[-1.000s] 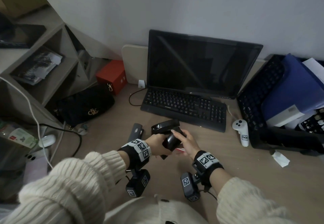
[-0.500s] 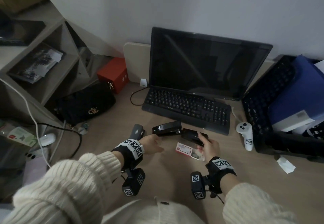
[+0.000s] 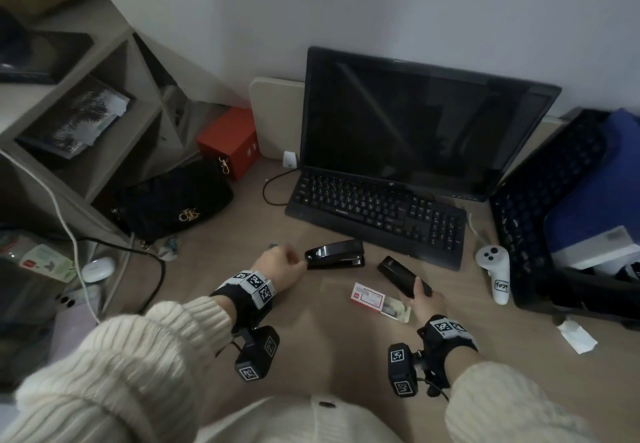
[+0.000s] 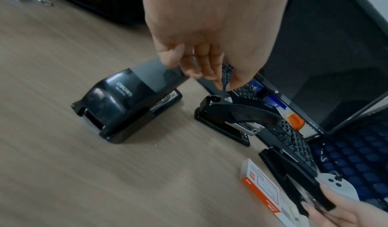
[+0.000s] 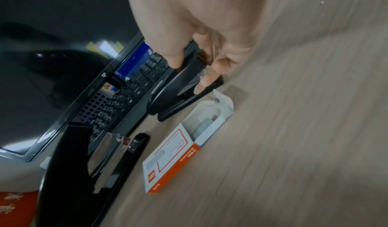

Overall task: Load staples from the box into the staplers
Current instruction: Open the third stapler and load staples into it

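Staple box (image 3: pixel 372 300) lies near-centre on desk, tray slid open for access. R hand (image 3: pixel 424 304) grips stapler (image 3: pixel 403 276) just right of it. L hand (image 3: pixel 277 264) loosely curled, empty, touching the middle stapler (image 3: pixel 336 254), prob next of 3.

Staplers (image 3: pixel 335 254) black; staple box (image 3: pixel 368 300) white with orange-red; table (image 3: pixel 329 349) pale wood grain; far-left box (image 3: pixel 229 142) red; sleeves (image 3: pixel 121 370) cream ribbed knit; wristbands (image 3: pixel 250 286) black with checkered tags.

L hand (image 3: pixel 281 263) fingers loosely curled, empty; R hand (image 3: pixel 425 304) fingers clamped, both forearms forward.
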